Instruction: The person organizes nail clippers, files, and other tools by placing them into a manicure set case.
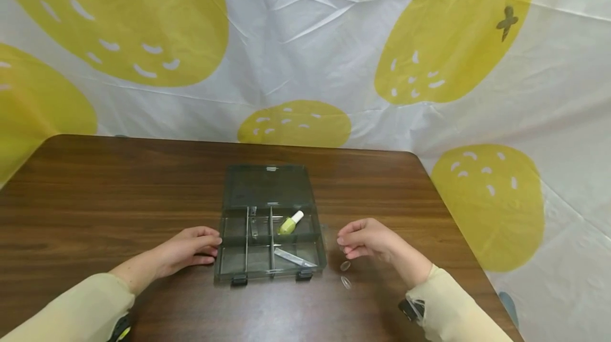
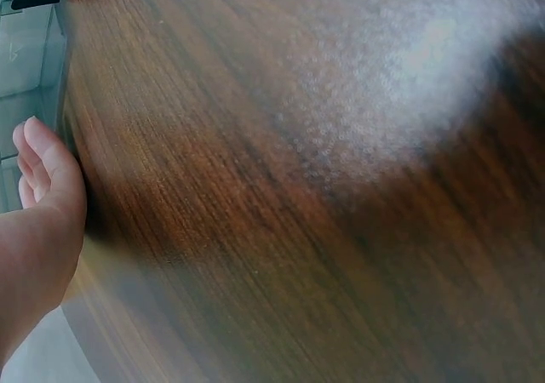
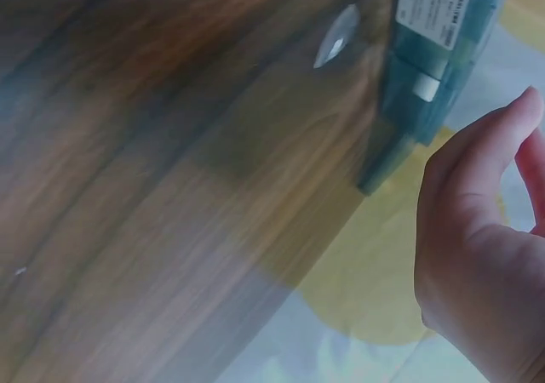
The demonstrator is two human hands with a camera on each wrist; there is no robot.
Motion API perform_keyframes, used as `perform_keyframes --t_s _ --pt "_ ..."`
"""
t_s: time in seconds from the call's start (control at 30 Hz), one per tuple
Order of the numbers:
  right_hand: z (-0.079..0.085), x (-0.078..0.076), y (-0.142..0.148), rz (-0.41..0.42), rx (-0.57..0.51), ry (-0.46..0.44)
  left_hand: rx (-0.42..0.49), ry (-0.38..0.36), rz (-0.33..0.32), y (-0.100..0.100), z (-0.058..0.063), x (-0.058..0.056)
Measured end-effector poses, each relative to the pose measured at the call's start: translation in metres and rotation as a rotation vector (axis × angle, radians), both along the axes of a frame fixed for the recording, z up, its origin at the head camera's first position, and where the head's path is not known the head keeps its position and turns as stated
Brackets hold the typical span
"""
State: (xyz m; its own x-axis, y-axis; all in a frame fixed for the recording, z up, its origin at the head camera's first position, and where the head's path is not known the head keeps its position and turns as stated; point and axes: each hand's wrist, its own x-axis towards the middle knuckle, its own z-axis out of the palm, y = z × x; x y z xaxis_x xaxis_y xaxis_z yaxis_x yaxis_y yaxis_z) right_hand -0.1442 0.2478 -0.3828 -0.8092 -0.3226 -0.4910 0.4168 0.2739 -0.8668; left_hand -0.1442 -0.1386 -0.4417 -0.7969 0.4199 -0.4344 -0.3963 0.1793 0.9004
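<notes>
Cream sleeves [image 1: 81,307] lie nearest, at seven and five o'clock. Two clear oval pieces [image 1: 346,282] sit on the counter [image 1: 119,188] at four o'clock from the opened case [image 1: 259,259]. The left hand [image 1: 188,249], fingers loosely bent, rests against its nine o'clock side; at three, the right hand [image 1: 369,240] bunches its fingers, whether pinching anything I cannot tell. Inside, a pale strip [image 1: 294,258] lies at five, a green bottle [image 1: 288,225] at one.
</notes>
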Motion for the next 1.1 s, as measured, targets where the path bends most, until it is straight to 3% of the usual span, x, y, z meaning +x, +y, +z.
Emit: perform_keyframes --t_s 0.6,1.1 --pt "0.011 -0.015 -0.070 0.057 -0.036 -0.014 -0.006 0.015 -0.016 -0.001 0.001 0.001" --pt "0.002 -0.018 -0.108 0.084 -0.013 -0.014 -0.006 0.016 -0.017 -0.001 0.000 0.000"
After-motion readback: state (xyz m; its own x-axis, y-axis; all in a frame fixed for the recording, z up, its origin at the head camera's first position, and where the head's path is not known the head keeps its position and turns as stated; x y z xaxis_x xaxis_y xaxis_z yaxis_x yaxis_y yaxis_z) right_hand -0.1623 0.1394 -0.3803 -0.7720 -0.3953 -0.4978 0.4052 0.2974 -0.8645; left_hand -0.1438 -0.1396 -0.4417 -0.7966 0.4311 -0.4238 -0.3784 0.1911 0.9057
